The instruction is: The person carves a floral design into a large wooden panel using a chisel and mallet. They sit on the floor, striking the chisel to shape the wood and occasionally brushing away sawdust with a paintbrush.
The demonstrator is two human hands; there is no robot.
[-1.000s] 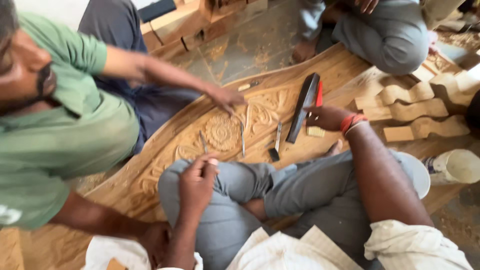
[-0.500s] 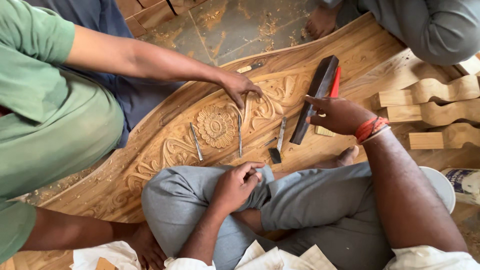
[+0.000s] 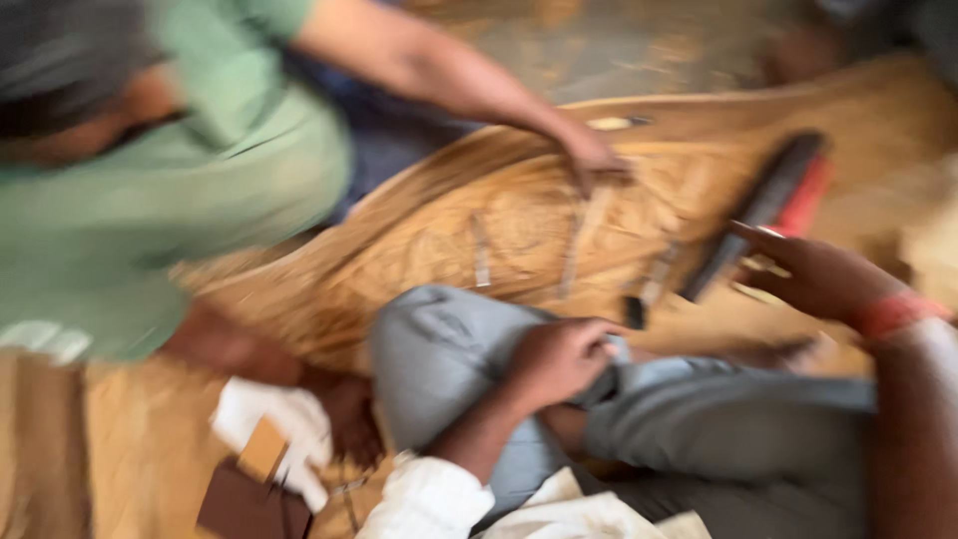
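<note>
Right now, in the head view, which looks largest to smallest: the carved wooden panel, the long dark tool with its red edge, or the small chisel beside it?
1. carved wooden panel
2. long dark tool
3. small chisel
The blur softens edges, but the gaps are plain.

A co-worker in a green shirt (image 3: 150, 200) leans over from the left, one hand (image 3: 591, 158) resting on the carved wooden panel (image 3: 449, 230). A white cloth (image 3: 274, 424) lies near a brown block (image 3: 244, 504). Thin chisels (image 3: 481, 252) rest on the carving, blurred.
</note>
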